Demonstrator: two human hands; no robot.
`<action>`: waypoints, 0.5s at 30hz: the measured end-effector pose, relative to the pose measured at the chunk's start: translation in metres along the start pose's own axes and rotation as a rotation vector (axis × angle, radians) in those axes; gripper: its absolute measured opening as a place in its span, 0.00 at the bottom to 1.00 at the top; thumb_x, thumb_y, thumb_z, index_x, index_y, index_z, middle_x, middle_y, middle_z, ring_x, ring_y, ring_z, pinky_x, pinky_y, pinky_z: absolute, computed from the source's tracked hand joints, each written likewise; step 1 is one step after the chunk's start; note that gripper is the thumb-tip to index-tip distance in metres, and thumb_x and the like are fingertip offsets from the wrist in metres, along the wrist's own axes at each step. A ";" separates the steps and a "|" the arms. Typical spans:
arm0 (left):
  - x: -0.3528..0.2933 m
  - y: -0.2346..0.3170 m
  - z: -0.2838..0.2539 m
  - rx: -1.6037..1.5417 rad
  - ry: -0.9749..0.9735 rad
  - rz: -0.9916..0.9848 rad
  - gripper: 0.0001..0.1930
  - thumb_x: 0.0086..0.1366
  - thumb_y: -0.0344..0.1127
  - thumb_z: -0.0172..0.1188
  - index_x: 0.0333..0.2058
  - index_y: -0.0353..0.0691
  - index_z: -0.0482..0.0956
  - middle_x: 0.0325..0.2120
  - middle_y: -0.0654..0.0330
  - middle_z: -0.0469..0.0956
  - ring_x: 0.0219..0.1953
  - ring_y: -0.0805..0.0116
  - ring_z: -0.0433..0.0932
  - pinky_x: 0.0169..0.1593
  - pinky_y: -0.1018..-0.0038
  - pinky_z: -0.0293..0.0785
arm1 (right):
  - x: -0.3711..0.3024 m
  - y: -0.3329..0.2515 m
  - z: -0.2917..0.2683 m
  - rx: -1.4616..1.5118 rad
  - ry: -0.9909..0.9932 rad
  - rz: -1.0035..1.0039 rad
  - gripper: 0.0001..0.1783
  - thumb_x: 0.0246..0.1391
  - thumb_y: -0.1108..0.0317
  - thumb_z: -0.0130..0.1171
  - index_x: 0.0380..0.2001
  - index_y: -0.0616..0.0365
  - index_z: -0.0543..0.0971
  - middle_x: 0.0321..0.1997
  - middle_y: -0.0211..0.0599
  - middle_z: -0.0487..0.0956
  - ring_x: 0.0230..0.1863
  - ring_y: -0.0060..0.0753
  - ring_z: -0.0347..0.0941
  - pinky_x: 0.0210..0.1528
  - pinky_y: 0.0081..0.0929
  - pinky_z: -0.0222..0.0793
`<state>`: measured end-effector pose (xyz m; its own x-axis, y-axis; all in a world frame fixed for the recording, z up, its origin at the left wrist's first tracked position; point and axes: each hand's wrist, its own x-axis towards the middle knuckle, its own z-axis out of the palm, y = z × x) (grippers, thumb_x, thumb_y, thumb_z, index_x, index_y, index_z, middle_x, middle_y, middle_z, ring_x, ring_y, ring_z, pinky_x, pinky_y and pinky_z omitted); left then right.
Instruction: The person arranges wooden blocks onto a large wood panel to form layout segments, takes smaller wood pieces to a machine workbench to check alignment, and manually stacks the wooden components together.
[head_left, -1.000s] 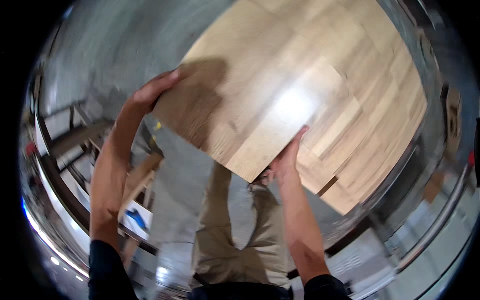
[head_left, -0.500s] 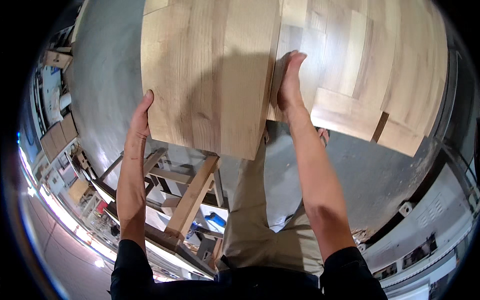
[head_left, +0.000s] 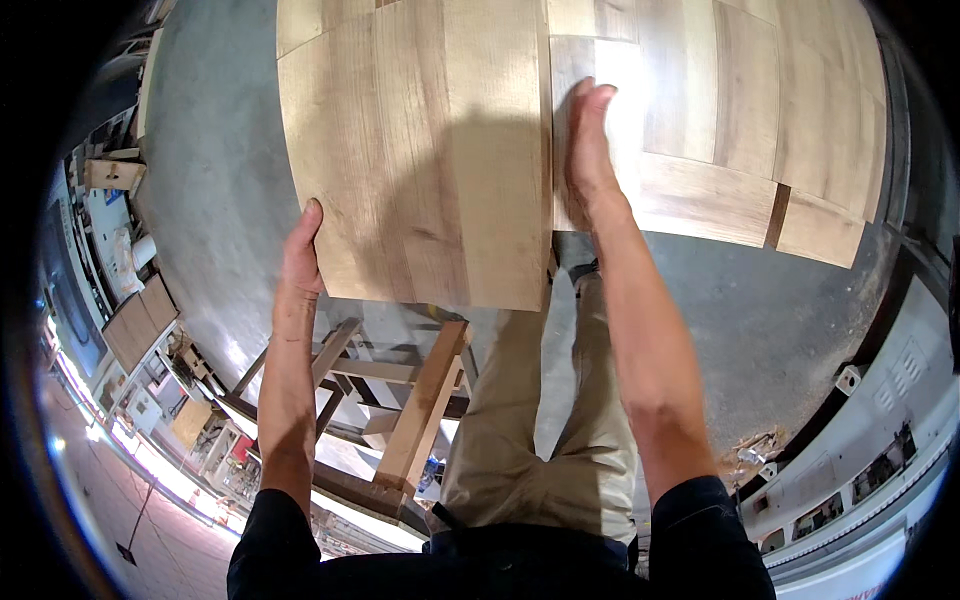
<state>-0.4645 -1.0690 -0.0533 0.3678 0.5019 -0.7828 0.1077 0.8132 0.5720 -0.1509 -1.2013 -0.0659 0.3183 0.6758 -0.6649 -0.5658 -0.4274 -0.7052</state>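
Observation:
A broad wood-grain panel (head_left: 420, 160) made of joined strips lies in front of me, its near end overhanging the floor. My left hand (head_left: 303, 250) grips its left edge near the front corner, thumb at the top edge and fingers hidden below. Beside the panel's right edge is my right hand (head_left: 592, 150), seen nearly edge-on, thumb up and fingers stretched forward, mostly hidden. It is over lower wood-grain boards (head_left: 710, 195) that spread to the right. Whether its palm touches the panel's side, I cannot tell.
A wooden frame (head_left: 425, 405) of beams stands below the panel, left of my legs. Cardboard boxes (head_left: 115, 175) and clutter line the far left. A pale machine cabinet (head_left: 850, 440) curves along the right. Grey floor (head_left: 215, 130) shows at the left.
The panel now sits straighter, its near end swung slightly right. My left hand has shifted right and a little nearer, still on the edge. My right hand has moved slightly forward.

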 end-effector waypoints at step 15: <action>-0.005 0.002 0.013 0.011 0.038 0.012 0.33 0.64 0.51 0.54 0.59 0.32 0.61 0.53 0.50 0.71 0.52 0.59 0.73 0.55 0.63 0.71 | 0.012 0.037 0.005 0.033 -0.126 -0.078 0.59 0.42 0.17 0.16 0.68 0.46 0.27 0.73 0.48 0.33 0.73 0.48 0.30 0.71 0.41 0.34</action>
<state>-0.4544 -1.0741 -0.0448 0.3335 0.5227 -0.7845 0.1135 0.8039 0.5839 -0.1715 -1.2062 -0.0983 0.2657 0.7769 -0.5709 -0.5682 -0.3521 -0.7437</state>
